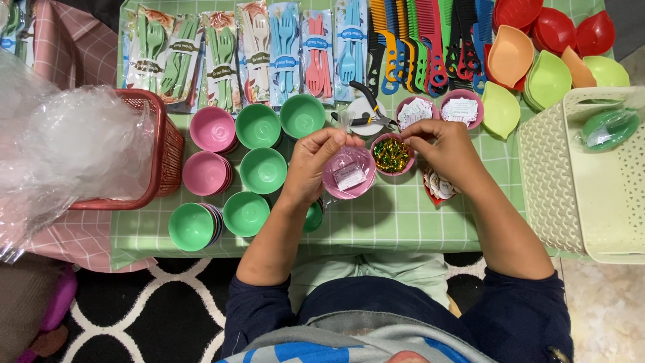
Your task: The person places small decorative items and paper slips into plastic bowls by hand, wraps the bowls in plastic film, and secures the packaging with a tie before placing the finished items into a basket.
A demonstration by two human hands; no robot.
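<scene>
- Left hand [314, 163] holds a pink bowl [349, 173] by its left rim, fingers curled over the edge, just above the bench [403, 215], which carries a green checked cloth.
- Inside the pink bowl lies a small clear packet [350, 176] with a white label; the bowl sits near the middle of the bench, in front of the person.
- Right hand [449, 149] hovers over a smaller pink cup [392, 154] filled with shiny green and gold bits, fingertips pinched narrow at its upper right rim; whether they grip anything I cannot tell.
- The small cup touches the right side of the held bowl.
- Behind the hands: two more pink cups [438, 109] holding white paper slips, and a pair of black pliers [366, 107] resting on a white disc.
- Left of the hands: stacks of green bowls [261, 169] and pink bowls [211, 129], set in rows.
- Far left: a red basket [164, 151] with crumpled clear plastic bags [67, 148] spilling over it.
- Far edge of the bench: packed cutlery sets [255, 54] in green, cream, blue and pink, then a row of coloured combs [423, 40].
- Upper right: leaf-shaped dishes [547, 77] in red, orange and light green.
- Right edge: a cream lattice basket [557, 181], a green item inside.
</scene>
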